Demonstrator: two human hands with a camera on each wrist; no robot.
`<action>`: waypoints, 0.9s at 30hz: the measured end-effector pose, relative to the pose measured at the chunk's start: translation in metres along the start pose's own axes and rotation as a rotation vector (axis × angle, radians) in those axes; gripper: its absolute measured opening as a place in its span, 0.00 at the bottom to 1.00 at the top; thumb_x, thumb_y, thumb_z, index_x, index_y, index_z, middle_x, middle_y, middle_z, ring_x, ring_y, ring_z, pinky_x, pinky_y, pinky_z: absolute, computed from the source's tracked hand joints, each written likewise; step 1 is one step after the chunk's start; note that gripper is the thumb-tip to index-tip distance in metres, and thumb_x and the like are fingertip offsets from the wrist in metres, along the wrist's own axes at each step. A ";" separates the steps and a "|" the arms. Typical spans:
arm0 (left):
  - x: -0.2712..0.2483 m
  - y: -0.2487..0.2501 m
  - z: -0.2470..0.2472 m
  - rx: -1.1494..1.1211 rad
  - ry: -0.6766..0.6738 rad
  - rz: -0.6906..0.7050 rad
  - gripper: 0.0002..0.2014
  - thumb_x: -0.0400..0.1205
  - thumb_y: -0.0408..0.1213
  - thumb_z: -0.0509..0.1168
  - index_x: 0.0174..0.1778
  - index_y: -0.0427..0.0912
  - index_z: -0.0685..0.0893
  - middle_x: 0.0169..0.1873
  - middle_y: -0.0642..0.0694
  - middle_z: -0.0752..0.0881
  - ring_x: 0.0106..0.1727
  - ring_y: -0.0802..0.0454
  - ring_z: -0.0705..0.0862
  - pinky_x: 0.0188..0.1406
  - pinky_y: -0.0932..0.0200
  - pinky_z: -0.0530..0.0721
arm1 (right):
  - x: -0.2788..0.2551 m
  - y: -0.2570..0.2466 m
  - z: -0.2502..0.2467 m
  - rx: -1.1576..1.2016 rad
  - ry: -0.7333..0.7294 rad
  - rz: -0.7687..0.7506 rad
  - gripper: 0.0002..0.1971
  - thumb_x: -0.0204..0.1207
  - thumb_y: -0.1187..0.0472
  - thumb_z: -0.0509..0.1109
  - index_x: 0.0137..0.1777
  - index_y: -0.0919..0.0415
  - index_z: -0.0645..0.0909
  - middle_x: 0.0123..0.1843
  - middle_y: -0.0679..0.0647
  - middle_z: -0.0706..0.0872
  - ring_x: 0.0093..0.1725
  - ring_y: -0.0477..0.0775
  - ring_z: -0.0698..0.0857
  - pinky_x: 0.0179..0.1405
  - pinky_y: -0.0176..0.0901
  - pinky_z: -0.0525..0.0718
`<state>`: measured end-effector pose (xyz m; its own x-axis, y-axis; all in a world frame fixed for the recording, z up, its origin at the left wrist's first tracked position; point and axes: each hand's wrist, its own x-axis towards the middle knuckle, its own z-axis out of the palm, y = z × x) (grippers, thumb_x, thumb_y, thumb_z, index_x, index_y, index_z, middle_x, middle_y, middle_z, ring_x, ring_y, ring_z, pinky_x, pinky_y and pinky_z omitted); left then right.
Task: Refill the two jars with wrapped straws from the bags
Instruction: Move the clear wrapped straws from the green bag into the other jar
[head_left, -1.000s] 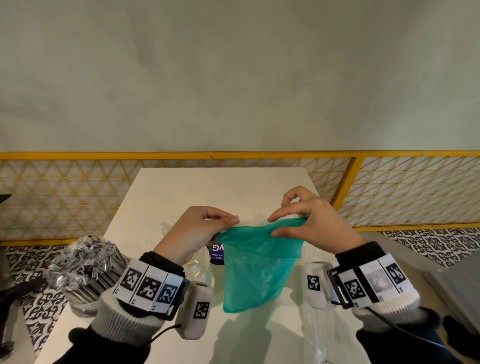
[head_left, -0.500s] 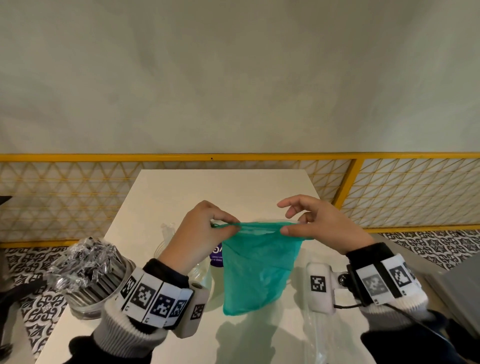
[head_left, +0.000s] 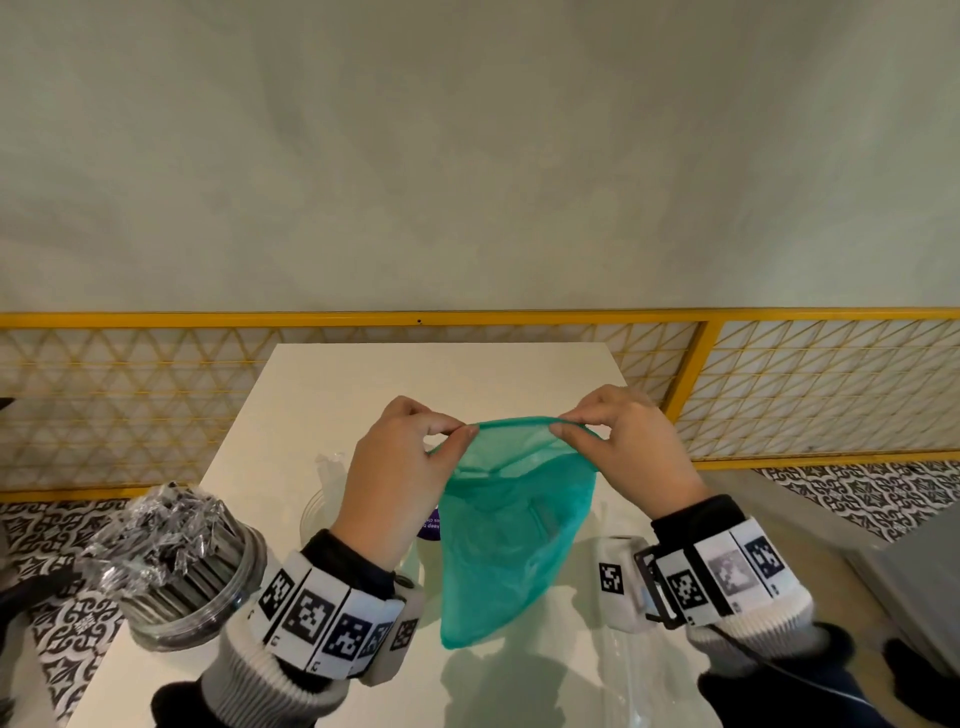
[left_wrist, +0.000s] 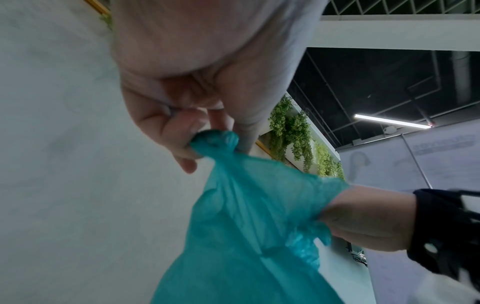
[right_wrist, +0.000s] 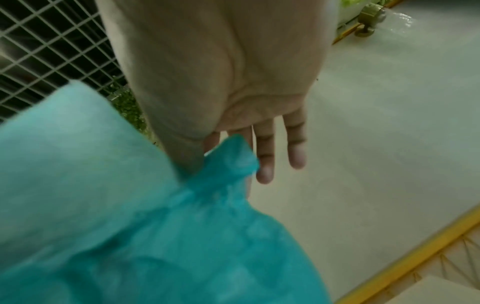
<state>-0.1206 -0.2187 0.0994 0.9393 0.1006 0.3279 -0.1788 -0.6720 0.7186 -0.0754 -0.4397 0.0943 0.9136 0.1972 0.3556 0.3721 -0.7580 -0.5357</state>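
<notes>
Teal film bag hangs limp at 6 o'clock over the table | mouth now spread wider than half a second ago, ready for reaching in | left hand and right hand each pinch its rim | jar of crinkly wrapped straws at 8 o'clock.

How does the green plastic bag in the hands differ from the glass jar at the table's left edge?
The translucent green plastic bag hangs limp in the air, pinched at its rim by the left hand and the right hand; the clear glass jar stands rigid on the white table. The bag looks nearly empty; the jar is packed with wrapped straws. Both are see-through.
</notes>
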 end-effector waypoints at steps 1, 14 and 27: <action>0.000 0.000 0.000 0.007 0.007 -0.003 0.09 0.78 0.48 0.67 0.46 0.49 0.90 0.43 0.51 0.80 0.39 0.59 0.80 0.34 0.74 0.70 | 0.002 0.003 0.002 -0.016 0.006 0.004 0.07 0.74 0.53 0.72 0.48 0.53 0.89 0.47 0.48 0.85 0.50 0.48 0.79 0.50 0.40 0.76; 0.002 -0.009 -0.003 -0.047 -0.061 -0.165 0.54 0.61 0.77 0.61 0.79 0.48 0.64 0.67 0.51 0.71 0.58 0.53 0.80 0.58 0.57 0.80 | 0.003 0.018 0.023 0.514 -0.229 0.207 0.10 0.81 0.66 0.62 0.52 0.60 0.86 0.40 0.46 0.87 0.42 0.45 0.84 0.48 0.40 0.80; -0.035 -0.053 0.037 -0.852 -0.494 -0.261 0.61 0.50 0.49 0.86 0.78 0.39 0.62 0.64 0.43 0.84 0.64 0.49 0.84 0.53 0.60 0.85 | -0.028 0.034 0.033 0.823 -0.610 0.285 0.49 0.50 0.47 0.87 0.72 0.56 0.70 0.67 0.55 0.83 0.67 0.52 0.82 0.65 0.51 0.82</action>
<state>-0.1327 -0.2141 0.0272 0.9602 -0.2745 -0.0525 0.0809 0.0934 0.9923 -0.0829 -0.4507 0.0407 0.8274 0.5299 -0.1864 -0.0810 -0.2158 -0.9731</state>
